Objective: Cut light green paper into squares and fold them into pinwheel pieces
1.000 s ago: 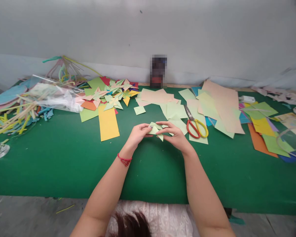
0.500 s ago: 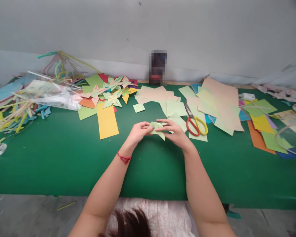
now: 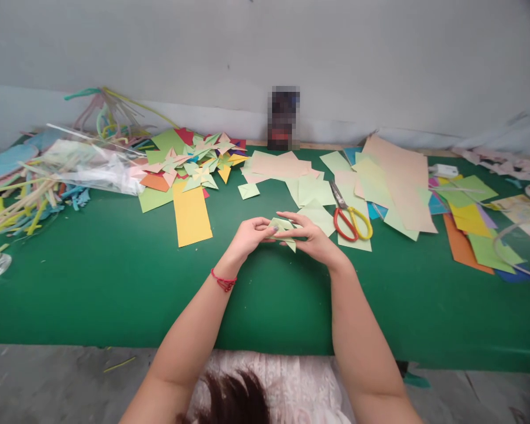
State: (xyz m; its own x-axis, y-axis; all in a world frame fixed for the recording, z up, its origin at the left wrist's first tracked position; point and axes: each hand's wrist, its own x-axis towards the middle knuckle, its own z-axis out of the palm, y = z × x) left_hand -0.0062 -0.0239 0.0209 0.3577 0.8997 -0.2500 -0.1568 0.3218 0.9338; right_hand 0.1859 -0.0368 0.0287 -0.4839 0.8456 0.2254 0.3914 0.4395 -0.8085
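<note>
Between my hands is a small folded piece of light green paper (image 3: 282, 225), held just over the green table. My left hand (image 3: 250, 237) pinches its left side, thumb on top and fingers beneath. On the other side my right hand (image 3: 313, 238) has its fingers on the paper's right part, the index finger raised along the far edge. One pointed corner of the paper sticks out downward between the hands. Just beyond lies a small folded light green square (image 3: 248, 191). Scissors (image 3: 348, 215) with red and yellow handles rest on pale paper sheets to the right of my right hand.
Folded paper stars (image 3: 201, 174) and a yellow paper strip (image 3: 193, 215) lie at the left. Beyond them are a clear plastic bag (image 3: 101, 171) and pipe cleaners (image 3: 30, 212). Large pale sheets (image 3: 400, 182) and coloured papers (image 3: 472, 224) cover the right. A pixelated dark object (image 3: 283, 118) stands at the wall.
My hands keep their hold on the folded paper in nearly the same place. The fingers of my right hand have shifted slightly. The view has tilted a little.
</note>
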